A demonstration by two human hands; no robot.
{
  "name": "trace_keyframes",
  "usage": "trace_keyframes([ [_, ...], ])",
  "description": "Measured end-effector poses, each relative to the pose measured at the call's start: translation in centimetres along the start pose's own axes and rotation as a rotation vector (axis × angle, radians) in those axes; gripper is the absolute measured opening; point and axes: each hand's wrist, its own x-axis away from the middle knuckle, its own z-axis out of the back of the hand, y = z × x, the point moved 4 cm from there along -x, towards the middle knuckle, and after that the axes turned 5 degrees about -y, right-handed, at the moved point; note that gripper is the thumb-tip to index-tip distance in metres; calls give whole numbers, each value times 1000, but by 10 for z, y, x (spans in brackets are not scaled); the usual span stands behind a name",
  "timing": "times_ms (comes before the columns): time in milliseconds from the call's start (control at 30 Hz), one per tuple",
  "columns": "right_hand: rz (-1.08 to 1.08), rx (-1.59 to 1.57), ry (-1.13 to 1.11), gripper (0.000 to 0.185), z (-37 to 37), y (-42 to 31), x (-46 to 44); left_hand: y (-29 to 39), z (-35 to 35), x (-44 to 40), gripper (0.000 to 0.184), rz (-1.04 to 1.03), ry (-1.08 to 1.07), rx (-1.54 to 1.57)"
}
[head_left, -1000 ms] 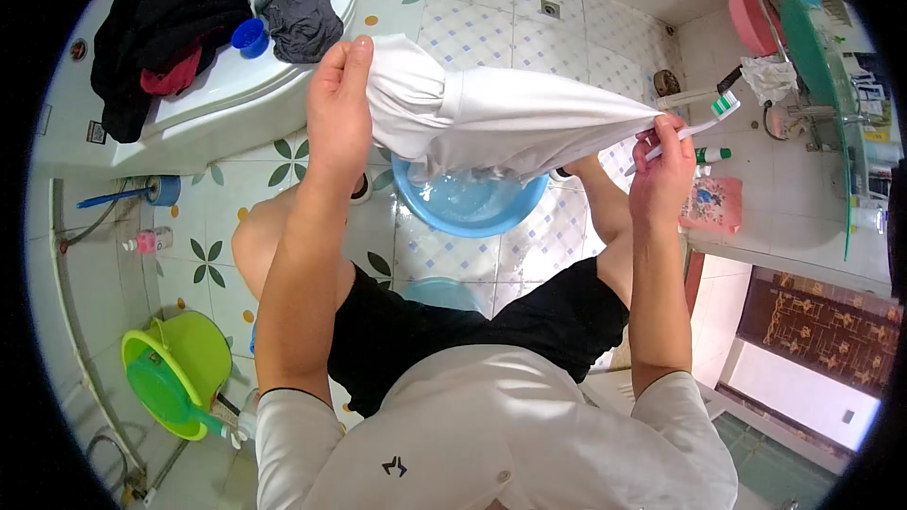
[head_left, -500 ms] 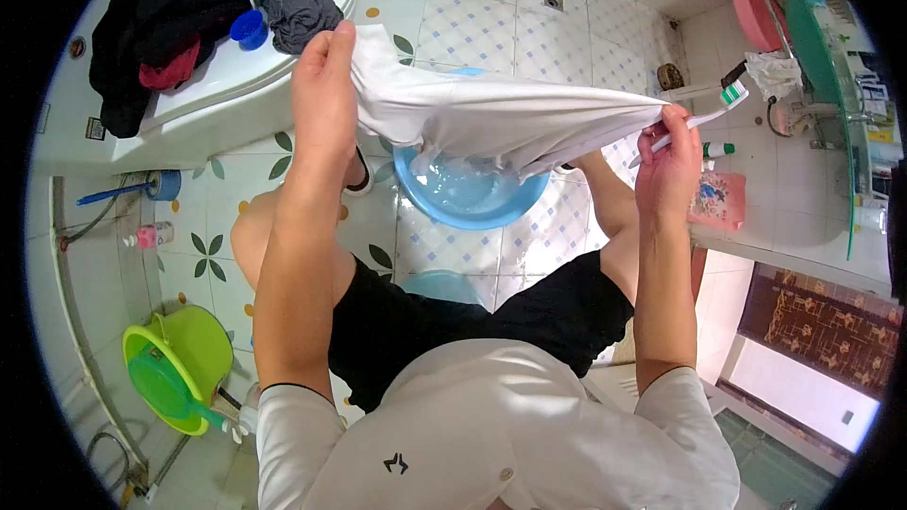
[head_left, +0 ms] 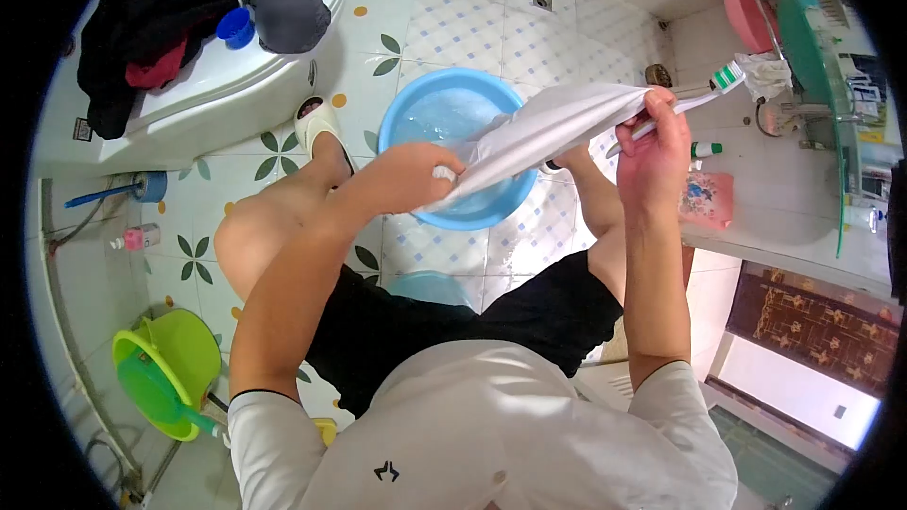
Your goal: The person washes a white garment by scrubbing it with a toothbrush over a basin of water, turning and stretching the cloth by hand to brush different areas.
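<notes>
A white cloth (head_left: 548, 132) is stretched between my two hands above a blue basin (head_left: 402, 99) of sudsy water on the floor. My left hand (head_left: 413, 177) is closed round its bunched lower-left end, at the basin's near left side. At the right, my right hand (head_left: 654, 137) pinches the cloth's other end between its fingers. The same hand also holds a toothbrush (head_left: 694, 102) with a white handle and green and white bristles, its head pointing up and right. Part of the cloth hangs over the basin, and its lower edge there is hard to make out.
Dark clothes (head_left: 156, 24), a blue cup (head_left: 236, 28) and a grey cloth (head_left: 291, 14) lie on a white ledge at upper left. A green bucket (head_left: 194, 359) stands lower left. A glass shelf (head_left: 812, 66) lines the right wall. A pale blue basin (head_left: 430, 288) sits between my legs.
My left hand has come down and right with its end of the cloth, uncovering more of the basin. My right hand still holds the cloth and toothbrush, slightly shifted.
</notes>
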Motion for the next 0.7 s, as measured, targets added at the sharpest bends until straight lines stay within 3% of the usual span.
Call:
trace_keyframes([
  [67, -26, -36, -58, 12, -7, -2, 7, -14, -16, -11, 43, -217, 220, -143],
  [100, -27, -61, -101, 13, -8, -2, 9, -10, -17, -10, 43, -217, 225, -136],
  [267, -41, -140, -242, 12, -18, -7, 13, 7, -30, -16, 49, 3, -181, 269],
  [300, -50, -213, -275, 13, -23, -9, 14, 4, -35, -21, 49, 0, -176, 276],
  [367, -64, -281, -317, 15, -29, -9, 15, 1, -47, -35, 52, -235, -132, 576],
  [467, -82, -366, -401, 20, -37, -7, 16, 23, -40, -24, 54, -229, -140, 675],
  [533, -92, -450, -484, 13, -35, -3, 14, 20, -46, -28, 49, -204, -155, 825],
  [700, -95, -374, -383, 13, -21, 2, 7, 16, -29, -27, 38, -340, 151, 713],
])
